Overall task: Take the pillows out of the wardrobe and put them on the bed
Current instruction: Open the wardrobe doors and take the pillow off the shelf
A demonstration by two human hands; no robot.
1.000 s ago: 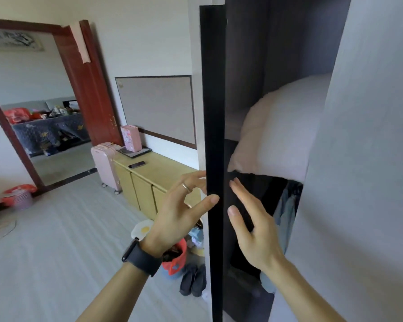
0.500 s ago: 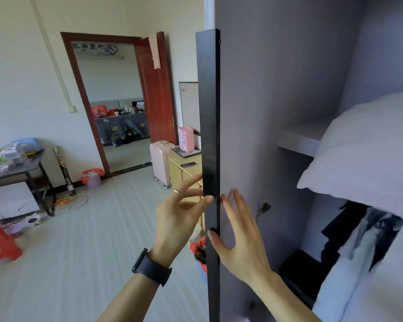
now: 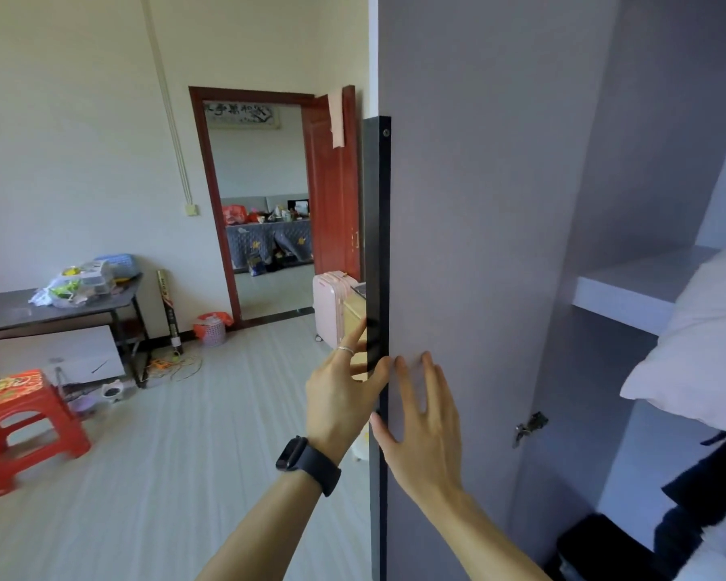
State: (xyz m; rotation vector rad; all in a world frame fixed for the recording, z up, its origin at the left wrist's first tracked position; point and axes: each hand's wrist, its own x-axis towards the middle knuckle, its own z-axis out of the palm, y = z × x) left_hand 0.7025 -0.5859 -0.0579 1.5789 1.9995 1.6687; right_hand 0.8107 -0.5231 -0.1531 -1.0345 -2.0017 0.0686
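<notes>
A white pillow [image 3: 707, 350] lies on the grey wardrobe shelf [image 3: 621, 297] at the right, its corner hanging over the shelf's front edge. The wardrobe door [image 3: 470, 245] stands swung open in the middle of the view. My left hand [image 3: 340, 396] pinches the door's black edge strip [image 3: 377, 245], thumb on the near side and fingers behind it. My right hand [image 3: 424, 417] presses flat on the door's grey inner face with straight, spread fingers. Neither hand touches the pillow.
Dark clothes [image 3: 705, 492] hang under the shelf. A pink suitcase [image 3: 332, 308] stands just behind the door by a red doorway [image 3: 265, 203]. A red stool [image 3: 22, 425], a dark table [image 3: 59, 312] and a pink basket [image 3: 212, 331] stand at the left on the light floor.
The wardrobe door has swung further open to the left with both hands on it. The view has turned left, so the pillow now sits at the right edge.
</notes>
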